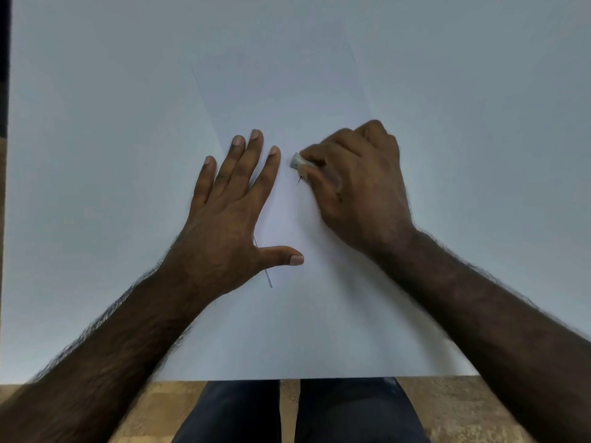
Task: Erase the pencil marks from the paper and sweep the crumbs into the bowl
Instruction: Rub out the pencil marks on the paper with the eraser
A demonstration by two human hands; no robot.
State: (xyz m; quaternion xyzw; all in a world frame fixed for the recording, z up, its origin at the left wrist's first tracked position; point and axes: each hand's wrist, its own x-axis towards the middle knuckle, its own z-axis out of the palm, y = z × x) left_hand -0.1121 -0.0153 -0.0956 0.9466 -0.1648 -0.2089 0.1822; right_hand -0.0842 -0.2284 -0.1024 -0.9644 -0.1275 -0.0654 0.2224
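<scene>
A white sheet of paper (281,100) lies on the white table (96,155), its edges faint. My left hand (230,212) rests flat on the paper's left edge, fingers spread, holding nothing. My right hand (355,190) is closed around a small white eraser (296,161), whose tip pokes out to the left and touches the paper. A short dark pencil mark (299,180) shows just below the eraser. A thin grey line (268,278) runs from under my left thumb towards me. No bowl is in view.
The table's near edge (287,378) runs across the bottom, with my dark-trousered legs (287,414) and a brown floor below it. A dark strip (3,59) borders the table on the far left.
</scene>
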